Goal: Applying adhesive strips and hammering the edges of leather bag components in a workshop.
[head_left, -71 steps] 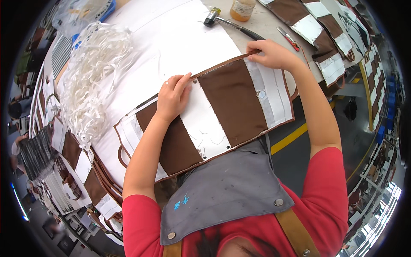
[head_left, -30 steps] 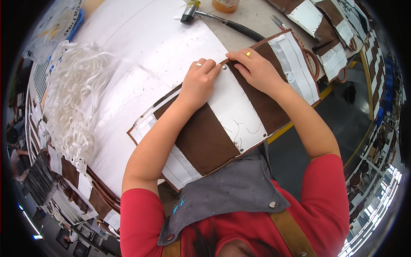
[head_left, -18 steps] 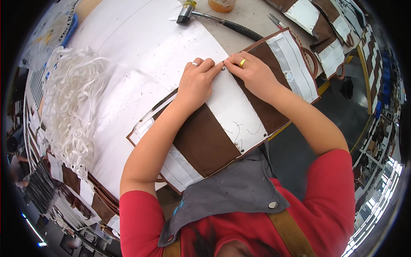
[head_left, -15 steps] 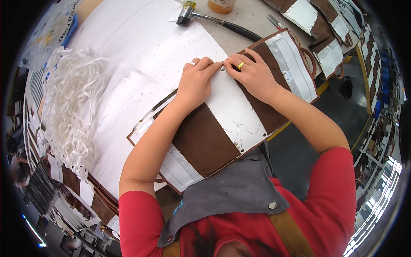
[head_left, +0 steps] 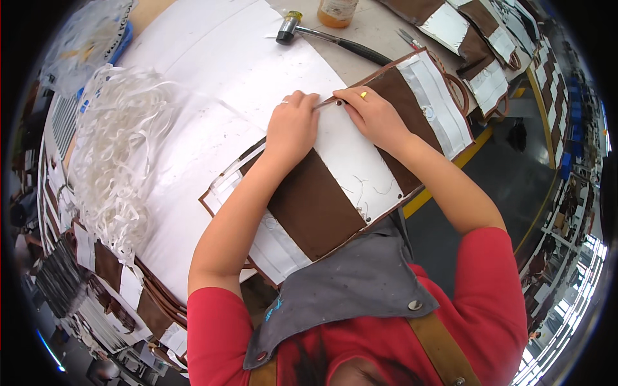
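A brown-and-white flat bag piece (head_left: 315, 209) lies slantwise before me, partly over the table edge, with brown handles at its ends. At its far edge my left hand (head_left: 293, 127) is closed, fingers curled over the rim around a narrow white tape (head_left: 325, 101). My right hand (head_left: 376, 117) pinches the same edge just to the right, thumb on the white middle band and fingertips at the rim. Beside that thumb sits a small round metal stud (head_left: 338, 103). Loose threads (head_left: 362, 193) lie on the band's near end. What the left fingertips press on is partly hidden.
A tangled heap of white tape (head_left: 112, 167) lies at the left. Beyond the piece are a hammer (head_left: 335, 40) with a black grip, a jar of amber liquid (head_left: 337, 11) and a pointed tool (head_left: 410, 38). More brown-and-white pieces (head_left: 447, 29) lie at far right.
My left fingers have moved apart from the right ones, leaving a short stretch of edge and tape showing between them. The right hand still pinches the rim. The view has shifted slightly.
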The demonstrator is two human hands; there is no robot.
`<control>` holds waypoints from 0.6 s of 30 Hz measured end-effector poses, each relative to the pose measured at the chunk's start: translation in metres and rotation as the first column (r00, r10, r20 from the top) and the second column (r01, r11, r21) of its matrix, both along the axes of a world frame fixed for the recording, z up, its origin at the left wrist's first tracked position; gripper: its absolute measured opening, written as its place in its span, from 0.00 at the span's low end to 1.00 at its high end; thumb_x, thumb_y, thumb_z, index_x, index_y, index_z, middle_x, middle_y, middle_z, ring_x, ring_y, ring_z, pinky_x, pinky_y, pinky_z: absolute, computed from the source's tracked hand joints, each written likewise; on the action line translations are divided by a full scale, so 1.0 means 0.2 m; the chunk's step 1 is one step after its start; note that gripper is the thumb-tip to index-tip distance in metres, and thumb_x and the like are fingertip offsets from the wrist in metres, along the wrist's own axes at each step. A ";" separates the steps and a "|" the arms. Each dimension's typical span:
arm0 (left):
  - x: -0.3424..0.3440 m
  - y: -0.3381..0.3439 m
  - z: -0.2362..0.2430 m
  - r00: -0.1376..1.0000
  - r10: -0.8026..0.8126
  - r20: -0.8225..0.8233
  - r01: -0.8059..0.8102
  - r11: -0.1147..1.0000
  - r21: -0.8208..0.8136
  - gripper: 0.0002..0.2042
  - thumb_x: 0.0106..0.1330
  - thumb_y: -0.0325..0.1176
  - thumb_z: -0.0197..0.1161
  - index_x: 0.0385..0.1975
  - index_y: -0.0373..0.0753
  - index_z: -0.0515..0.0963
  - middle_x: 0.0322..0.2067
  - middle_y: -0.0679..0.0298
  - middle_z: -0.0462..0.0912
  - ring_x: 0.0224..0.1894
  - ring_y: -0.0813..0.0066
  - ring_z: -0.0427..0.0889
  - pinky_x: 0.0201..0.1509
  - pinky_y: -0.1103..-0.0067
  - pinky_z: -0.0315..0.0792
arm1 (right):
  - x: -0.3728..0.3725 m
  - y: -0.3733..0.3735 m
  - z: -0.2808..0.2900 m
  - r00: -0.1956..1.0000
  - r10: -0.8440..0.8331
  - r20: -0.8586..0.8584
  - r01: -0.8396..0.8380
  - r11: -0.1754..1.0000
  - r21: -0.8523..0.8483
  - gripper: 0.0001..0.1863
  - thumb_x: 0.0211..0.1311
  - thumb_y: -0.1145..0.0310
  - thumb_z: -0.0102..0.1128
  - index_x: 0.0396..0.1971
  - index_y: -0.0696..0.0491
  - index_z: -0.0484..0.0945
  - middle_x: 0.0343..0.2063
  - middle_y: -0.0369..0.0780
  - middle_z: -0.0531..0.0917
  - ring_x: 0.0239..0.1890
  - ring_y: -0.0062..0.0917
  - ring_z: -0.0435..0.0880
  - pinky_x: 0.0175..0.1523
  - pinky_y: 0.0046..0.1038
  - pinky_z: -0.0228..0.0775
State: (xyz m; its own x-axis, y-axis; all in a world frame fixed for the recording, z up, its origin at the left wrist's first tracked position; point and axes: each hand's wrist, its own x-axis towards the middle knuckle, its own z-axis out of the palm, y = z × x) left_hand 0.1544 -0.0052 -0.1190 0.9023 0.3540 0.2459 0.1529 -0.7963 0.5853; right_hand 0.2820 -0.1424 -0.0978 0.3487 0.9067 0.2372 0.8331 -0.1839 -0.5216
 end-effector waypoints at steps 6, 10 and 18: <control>-0.06 0.03 0.04 1.000 0.012 -0.016 -0.017 0.954 -0.299 0.12 0.53 0.22 0.55 0.37 0.40 0.77 0.29 0.63 0.74 0.34 0.64 0.73 0.38 0.72 0.66 | 0.01 0.02 0.03 0.998 -0.008 0.068 0.014 0.995 -0.095 0.17 0.53 0.76 0.52 0.45 0.51 0.73 0.37 0.38 0.78 0.45 0.29 0.75 0.44 0.27 0.73; -0.08 0.01 -0.01 0.997 -0.056 0.054 0.052 0.997 0.065 0.14 0.49 0.21 0.55 0.36 0.41 0.78 0.28 0.66 0.72 0.32 0.67 0.72 0.35 0.74 0.64 | -0.01 0.03 0.03 0.939 0.127 0.319 -0.074 0.982 -0.173 0.17 0.51 0.76 0.51 0.44 0.52 0.73 0.38 0.37 0.78 0.46 0.28 0.74 0.51 0.28 0.68; -0.08 0.00 0.00 0.995 -0.078 0.069 0.053 0.953 0.299 0.13 0.49 0.23 0.56 0.36 0.40 0.78 0.29 0.66 0.72 0.31 0.69 0.72 0.35 0.75 0.64 | 0.04 0.08 0.07 0.940 0.163 0.301 -0.067 0.950 -0.306 0.15 0.50 0.74 0.54 0.41 0.53 0.73 0.38 0.39 0.77 0.46 0.31 0.74 0.53 0.30 0.65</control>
